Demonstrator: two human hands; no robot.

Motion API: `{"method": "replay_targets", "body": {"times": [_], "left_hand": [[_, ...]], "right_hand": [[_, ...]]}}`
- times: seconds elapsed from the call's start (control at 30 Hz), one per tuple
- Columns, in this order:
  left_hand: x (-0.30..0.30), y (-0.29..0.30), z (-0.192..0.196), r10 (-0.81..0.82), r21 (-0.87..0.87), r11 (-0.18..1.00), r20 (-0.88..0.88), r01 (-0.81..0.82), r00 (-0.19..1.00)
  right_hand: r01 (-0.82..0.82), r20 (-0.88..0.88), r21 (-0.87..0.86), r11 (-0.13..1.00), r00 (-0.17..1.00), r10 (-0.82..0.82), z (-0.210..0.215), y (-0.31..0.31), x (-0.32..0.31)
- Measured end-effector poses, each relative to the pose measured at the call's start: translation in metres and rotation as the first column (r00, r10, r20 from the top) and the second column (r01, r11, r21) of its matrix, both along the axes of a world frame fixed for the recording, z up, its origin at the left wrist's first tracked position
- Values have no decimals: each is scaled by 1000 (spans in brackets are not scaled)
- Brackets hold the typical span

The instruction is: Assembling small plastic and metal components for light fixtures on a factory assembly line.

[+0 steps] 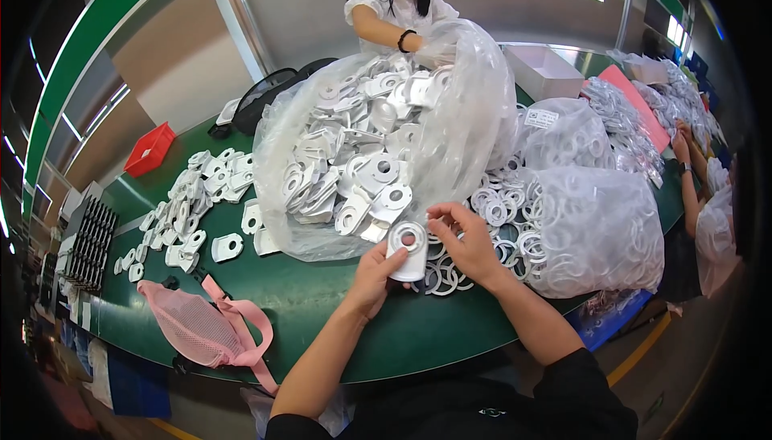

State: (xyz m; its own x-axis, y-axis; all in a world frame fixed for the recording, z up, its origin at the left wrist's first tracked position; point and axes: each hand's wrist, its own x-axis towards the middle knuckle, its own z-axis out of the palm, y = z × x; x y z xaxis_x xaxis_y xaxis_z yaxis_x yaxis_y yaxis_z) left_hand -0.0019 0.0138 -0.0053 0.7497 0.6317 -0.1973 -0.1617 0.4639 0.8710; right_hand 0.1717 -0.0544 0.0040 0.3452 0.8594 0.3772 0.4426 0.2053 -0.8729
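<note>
A white plate-like plastic part [412, 261] with a rounded end and a round hole is held upright in my left hand [376, 279], thumb across its face. Just right of it, my right hand [469, 245] is raised with thumb and index finger bent toward each other. Whatever lies between those fingertips, if anything, is too small to make out. Below and beside the right hand lie loose white rings [441, 275] on the green table [322, 311]. Right behind my hands, a large clear plastic bag [277, 231] spills many more of the white parts.
Clear bags of white rings [599, 231] stand at right. Loose white parts [227, 247] spread at left, near a pink mesh bag [193, 323], a red bin [150, 149] and stacked black trays [87, 239]. Across the table a person [402, 14] reaches into the large bag. A white box [547, 74] stands behind.
</note>
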Motion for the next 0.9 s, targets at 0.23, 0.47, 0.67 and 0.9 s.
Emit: {"method": "replay_targets", "body": {"times": [0.23, 0.47, 0.67, 0.9], "left_hand": [[-4, 12, -9, 190, 23, 981, 20, -191, 982], [-2, 12, -5, 185, -13, 983, 10, -185, 983], [-4, 11, -2, 151, 37, 988, 29, -152, 988], [0, 7, -6, 135, 79, 987, 40, -138, 990]], "right_hand": [[-78, 442, -191, 979, 883, 157, -2, -7, 18], [-64, 531, -152, 986, 837, 136, -8, -7, 20], [26, 122, -89, 996, 992, -15, 3, -3, 19], [129, 135, -1, 992, 983, -127, 2, -1, 13]]}}
